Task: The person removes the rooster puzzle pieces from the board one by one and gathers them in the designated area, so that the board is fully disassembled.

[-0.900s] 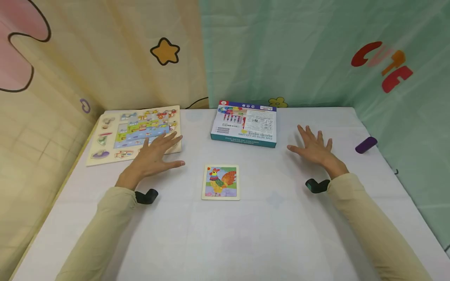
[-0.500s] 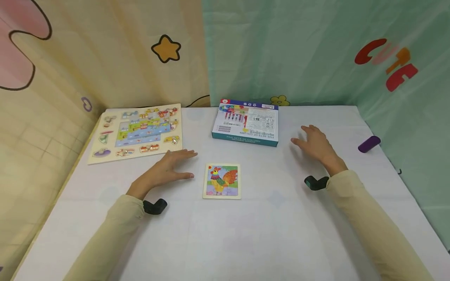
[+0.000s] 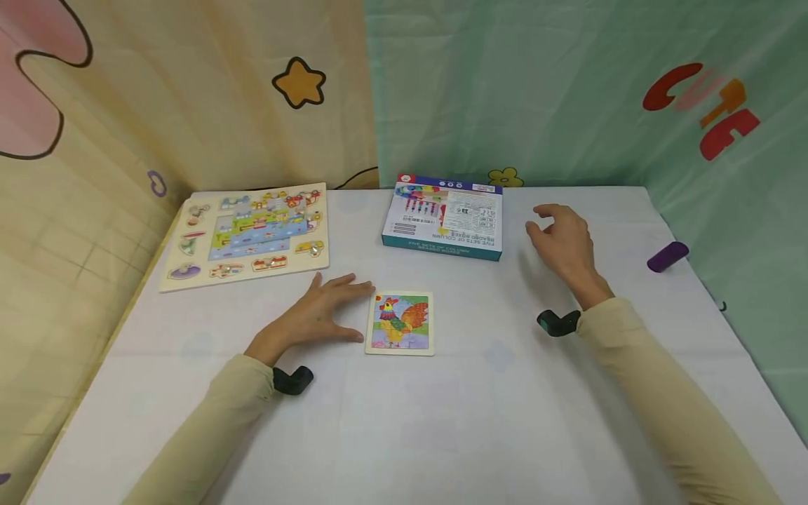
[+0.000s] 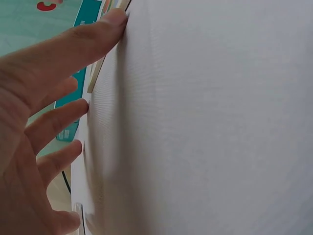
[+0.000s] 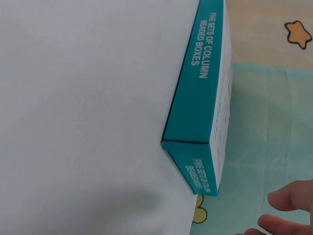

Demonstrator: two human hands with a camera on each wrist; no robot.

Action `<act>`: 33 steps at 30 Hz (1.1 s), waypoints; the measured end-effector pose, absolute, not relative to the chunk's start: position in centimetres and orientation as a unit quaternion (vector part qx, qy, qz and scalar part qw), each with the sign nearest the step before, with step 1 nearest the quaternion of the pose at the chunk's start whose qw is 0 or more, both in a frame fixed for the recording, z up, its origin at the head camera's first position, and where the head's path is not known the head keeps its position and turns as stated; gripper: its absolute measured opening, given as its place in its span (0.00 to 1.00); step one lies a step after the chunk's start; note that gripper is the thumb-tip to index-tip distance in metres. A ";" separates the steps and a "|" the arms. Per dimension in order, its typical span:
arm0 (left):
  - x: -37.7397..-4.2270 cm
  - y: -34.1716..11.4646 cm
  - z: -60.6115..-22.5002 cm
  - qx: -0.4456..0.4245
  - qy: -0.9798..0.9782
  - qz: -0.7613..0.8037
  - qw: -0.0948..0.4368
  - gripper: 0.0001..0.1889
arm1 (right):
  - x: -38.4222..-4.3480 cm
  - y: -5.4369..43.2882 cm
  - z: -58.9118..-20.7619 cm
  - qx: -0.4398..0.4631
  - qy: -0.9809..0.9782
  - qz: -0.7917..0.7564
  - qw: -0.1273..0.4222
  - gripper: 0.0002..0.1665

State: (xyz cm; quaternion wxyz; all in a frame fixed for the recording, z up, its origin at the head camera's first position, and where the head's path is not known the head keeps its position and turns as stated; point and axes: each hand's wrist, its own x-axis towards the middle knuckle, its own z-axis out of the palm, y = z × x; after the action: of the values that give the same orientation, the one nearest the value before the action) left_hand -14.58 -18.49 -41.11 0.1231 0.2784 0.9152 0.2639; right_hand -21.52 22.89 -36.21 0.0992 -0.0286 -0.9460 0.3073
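Observation:
In the head view a small square rooster puzzle (image 3: 400, 322) lies flat in the middle of the white table. My left hand (image 3: 318, 315) is at its left side, fingers spread, with the index fingertip and thumb tip right at the puzzle's edge. The left wrist view shows that thumb (image 4: 73, 46) overlapping the pale edge of the puzzle (image 4: 94, 78). To the right of a flat teal-sided box (image 3: 444, 219) is my right hand (image 3: 563, 245), fingers loosely bent and holding nothing. Only some of its fingertips (image 5: 288, 196) show in the right wrist view, beside the box.
A large wooden picture board (image 3: 189, 242) with peg pieces lies at the back left, a smaller picture panel on top. A purple cylinder (image 3: 668, 257) lies near the table's right edge. Printed curtains (image 3: 505, 91) hang behind the table.
My left hand has moved right and toward me, from over the picture board to the puzzle's left edge. My right hand's fingers have gone from spread to bent, and it has shifted slightly away from me.

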 end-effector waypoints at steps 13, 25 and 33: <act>-13.7 -18.0 -40.9 0.314 0.914 0.230 0.115 0.37 | -21.3 19.4 -38.1 0.047 -0.949 0.304 0.073 0.22; -12.9 -17.7 -40.7 0.323 0.913 0.228 0.104 0.31 | -19.7 13.2 -39.2 0.274 -0.914 0.291 -0.069 0.19; -12.7 -17.4 -41.0 0.320 0.917 0.215 0.101 0.28 | -18.5 8.0 -40.1 0.322 -0.899 0.251 -0.157 0.22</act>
State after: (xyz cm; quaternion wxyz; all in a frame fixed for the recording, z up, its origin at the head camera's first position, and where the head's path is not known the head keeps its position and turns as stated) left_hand -12.72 -17.42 -40.97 0.1012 0.3199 0.9172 0.2149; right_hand -18.47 8.04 -40.08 -0.1572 0.3220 -0.8991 0.2513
